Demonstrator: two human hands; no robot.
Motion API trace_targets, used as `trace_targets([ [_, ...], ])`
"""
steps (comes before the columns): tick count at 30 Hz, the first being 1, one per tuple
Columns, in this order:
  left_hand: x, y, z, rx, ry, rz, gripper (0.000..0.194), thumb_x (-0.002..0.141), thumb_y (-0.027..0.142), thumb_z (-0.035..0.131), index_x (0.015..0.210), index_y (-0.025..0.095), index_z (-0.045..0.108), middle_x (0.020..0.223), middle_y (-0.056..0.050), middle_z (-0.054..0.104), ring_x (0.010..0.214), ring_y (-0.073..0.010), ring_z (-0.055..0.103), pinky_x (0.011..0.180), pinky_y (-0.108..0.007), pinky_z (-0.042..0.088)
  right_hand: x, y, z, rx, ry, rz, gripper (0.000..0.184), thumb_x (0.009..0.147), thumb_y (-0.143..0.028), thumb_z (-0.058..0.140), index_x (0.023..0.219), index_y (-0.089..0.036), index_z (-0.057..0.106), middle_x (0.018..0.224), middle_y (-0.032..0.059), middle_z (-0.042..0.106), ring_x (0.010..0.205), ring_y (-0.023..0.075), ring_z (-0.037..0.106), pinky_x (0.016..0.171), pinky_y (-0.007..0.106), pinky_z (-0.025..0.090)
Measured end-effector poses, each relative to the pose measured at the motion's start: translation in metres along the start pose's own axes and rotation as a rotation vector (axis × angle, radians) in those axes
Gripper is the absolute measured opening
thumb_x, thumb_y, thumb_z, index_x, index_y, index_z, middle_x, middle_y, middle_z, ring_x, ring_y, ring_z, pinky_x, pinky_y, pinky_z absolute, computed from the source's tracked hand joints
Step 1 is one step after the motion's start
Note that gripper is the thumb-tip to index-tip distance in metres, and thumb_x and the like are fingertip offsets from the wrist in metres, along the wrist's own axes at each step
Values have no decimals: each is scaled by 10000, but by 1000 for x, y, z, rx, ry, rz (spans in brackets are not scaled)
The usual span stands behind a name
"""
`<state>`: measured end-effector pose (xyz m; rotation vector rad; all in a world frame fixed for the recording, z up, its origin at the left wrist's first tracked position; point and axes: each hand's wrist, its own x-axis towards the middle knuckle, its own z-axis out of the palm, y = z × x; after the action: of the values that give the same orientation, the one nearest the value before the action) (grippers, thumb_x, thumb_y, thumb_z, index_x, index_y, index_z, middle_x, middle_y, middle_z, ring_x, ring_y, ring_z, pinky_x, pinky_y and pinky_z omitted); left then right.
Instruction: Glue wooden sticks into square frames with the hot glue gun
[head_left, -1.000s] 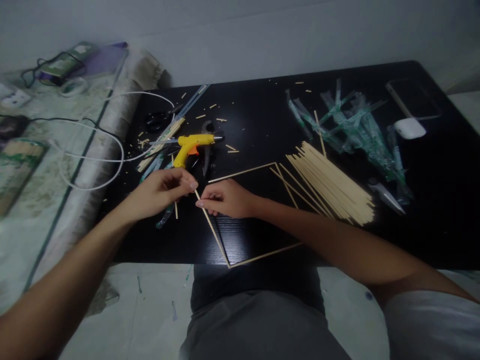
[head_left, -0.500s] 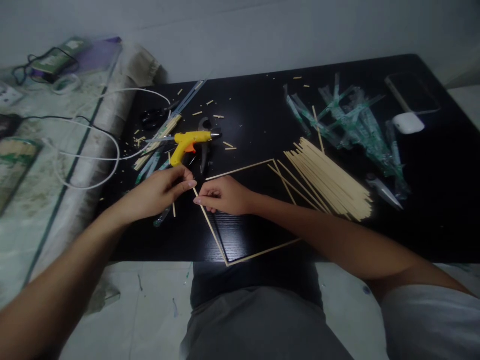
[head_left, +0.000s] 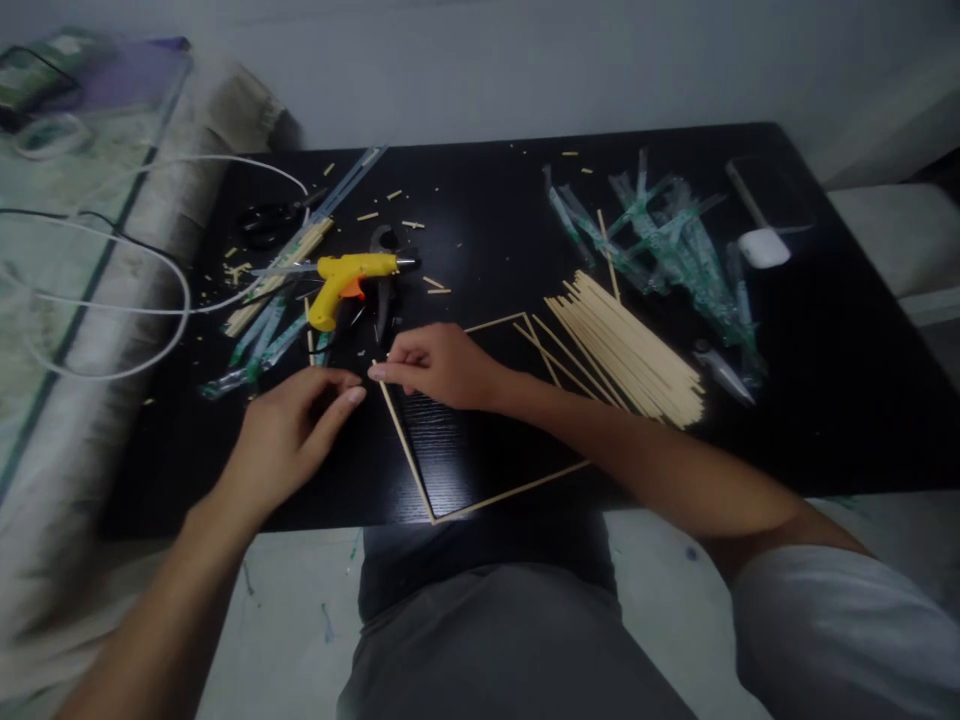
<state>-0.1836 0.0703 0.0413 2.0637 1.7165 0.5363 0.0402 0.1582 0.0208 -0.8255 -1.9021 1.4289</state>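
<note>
My right hand [head_left: 446, 368] pinches the upper end of a thin wooden stick [head_left: 401, 435] between thumb and fingers. That stick's lower end meets a second stick [head_left: 510, 494] in a corner near the table's front edge. Farther back lies another stick [head_left: 495, 323], partly hidden behind my right hand; together they outline a four-sided frame. My left hand [head_left: 296, 425] is just left of the pinched end, thumb and forefinger apart with nothing visible between them. Behind the hands a yellow glue gun [head_left: 352, 278] rests on its side, pointing right.
A pile of wooden sticks [head_left: 626, 345] lies right of the frame, near crumpled plastic wrappers [head_left: 682, 235] and a small blade-like tool [head_left: 724, 370]. Black scissors [head_left: 270, 222], a white cable [head_left: 187, 300] and stick offcuts are at left. A phone [head_left: 772, 190] and white case [head_left: 765, 248] sit at far right.
My left hand has let go of the stick's end and drawn back left and down. My right hand has slid up to that end. The view has shifted slightly to the right.
</note>
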Motion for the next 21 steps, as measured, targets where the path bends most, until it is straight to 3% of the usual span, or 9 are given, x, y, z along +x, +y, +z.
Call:
trace_targets([
  [4,-25,5,28,-32,107,109,171,1042,342,596,1127,232,695,1073,-34,751,955,-203,697,870,-332,523,-17,-29,-46,4,148,-23,373,982,-481,719,795,-158,711,649,-35,664,518,71,542,537,211,413],
  [9,-40,16,41,-32,145,257,226,1030,197,608,1245,237,665,1159,-57,734,1083,-226,682,1000,-396,509,-83,-37,-86,-124,373,140,272,968,-427,739,848,-183,747,665,-28,685,498,81,561,483,206,432],
  [12,-41,20,43,-24,121,266,284,1024,209,625,1306,234,629,1222,-76,720,1141,-250,674,1028,-420,505,-131,-26,-84,-250,456,225,173,944,-374,763,908,-205,781,705,-3,738,543,114,625,486,226,468],
  [15,-39,23,46,-9,96,288,355,1023,238,631,1375,235,587,1280,-94,702,1188,-272,661,1050,-444,510,-169,-16,-73,-415,512,217,80,927,-300,775,963,-232,801,805,16,790,637,145,688,557,262,532],
  [21,-38,26,52,101,73,311,379,1034,255,604,1412,254,573,1414,-129,632,1300,-322,619,1101,-529,501,-201,-10,-56,-523,515,55,136,970,-198,698,1025,-267,801,982,40,796,743,174,721,672,333,614],
])
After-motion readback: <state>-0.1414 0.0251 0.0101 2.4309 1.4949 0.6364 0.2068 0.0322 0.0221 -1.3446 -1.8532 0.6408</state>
